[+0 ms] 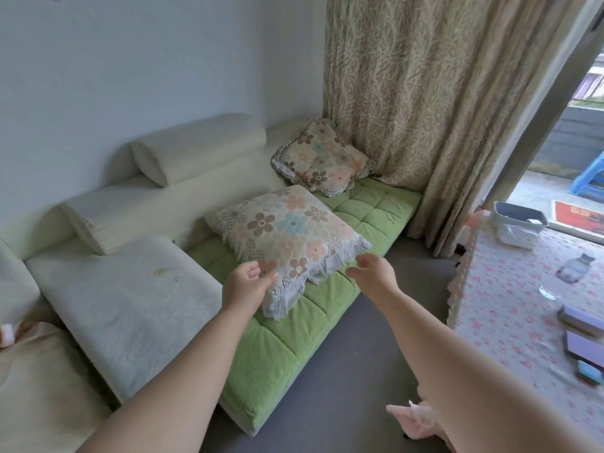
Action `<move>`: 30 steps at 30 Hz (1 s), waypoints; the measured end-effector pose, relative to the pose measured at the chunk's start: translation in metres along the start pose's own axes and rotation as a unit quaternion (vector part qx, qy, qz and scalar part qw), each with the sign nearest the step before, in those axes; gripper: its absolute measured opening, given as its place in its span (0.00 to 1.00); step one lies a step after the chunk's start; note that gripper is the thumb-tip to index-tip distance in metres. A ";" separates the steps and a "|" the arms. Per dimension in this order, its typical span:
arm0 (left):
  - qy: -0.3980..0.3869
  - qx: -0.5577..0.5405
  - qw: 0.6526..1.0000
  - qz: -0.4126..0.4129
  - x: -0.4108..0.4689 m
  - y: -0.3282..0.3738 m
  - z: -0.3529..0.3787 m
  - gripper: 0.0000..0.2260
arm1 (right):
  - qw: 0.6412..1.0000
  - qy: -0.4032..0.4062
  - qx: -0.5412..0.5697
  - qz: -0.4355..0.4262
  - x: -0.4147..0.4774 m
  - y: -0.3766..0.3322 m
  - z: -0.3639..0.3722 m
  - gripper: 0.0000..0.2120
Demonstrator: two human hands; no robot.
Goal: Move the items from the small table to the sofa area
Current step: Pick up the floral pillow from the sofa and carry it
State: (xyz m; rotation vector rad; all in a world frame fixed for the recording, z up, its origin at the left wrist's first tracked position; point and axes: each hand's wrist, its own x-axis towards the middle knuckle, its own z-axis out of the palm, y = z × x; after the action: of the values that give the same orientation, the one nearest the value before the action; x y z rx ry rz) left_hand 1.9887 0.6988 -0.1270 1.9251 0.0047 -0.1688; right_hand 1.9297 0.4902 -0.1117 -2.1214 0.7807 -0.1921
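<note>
A flowered cushion (287, 233) lies flat on the green sofa seat (261, 354). My left hand (243, 282) hovers at the cushion's near left corner, fingers loosely curled, holding nothing. My right hand (372, 273) is at its near right frilled edge, fingers apart and empty. At the right stands the small table (510, 322) under a pink-flowered cloth. On it lie a clear plastic bottle (572, 269) on its side, a grey-white box (518, 225), two dark flat booklets (581, 335) and a small teal item (590, 372).
A second flowered cushion (322, 156) leans at the sofa's far end against the beige curtain (425, 93). White sofa backrests (196, 148) and a pale seat pad (130, 305) fill the left. Grey floor (359, 371) runs between sofa and table. A pink slipper (411, 420) shows below.
</note>
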 end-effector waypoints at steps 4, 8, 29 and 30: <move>0.002 -0.008 0.999 -0.031 0.040 -0.004 0.011 0.26 | 0.999 -0.017 -0.028 0.002 0.047 -0.008 0.017 0.22; 0.013 -0.010 0.999 -0.046 0.084 -0.007 0.020 0.25 | 0.999 -0.046 -0.022 0.007 0.093 -0.014 0.040 0.23; 0.051 0.007 0.994 -0.099 0.372 0.028 0.108 0.23 | 0.991 -0.103 -0.081 0.023 0.420 -0.050 0.084 0.08; 0.055 0.005 0.993 -0.106 0.382 0.026 0.112 0.23 | 0.990 -0.116 -0.081 0.023 0.434 -0.047 0.088 0.12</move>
State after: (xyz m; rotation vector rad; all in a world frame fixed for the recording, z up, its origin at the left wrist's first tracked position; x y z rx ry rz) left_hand 2.3560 0.5557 -0.1874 1.9389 0.2837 -0.2052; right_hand 2.3307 0.3123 -0.1889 -2.2249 0.7262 0.1446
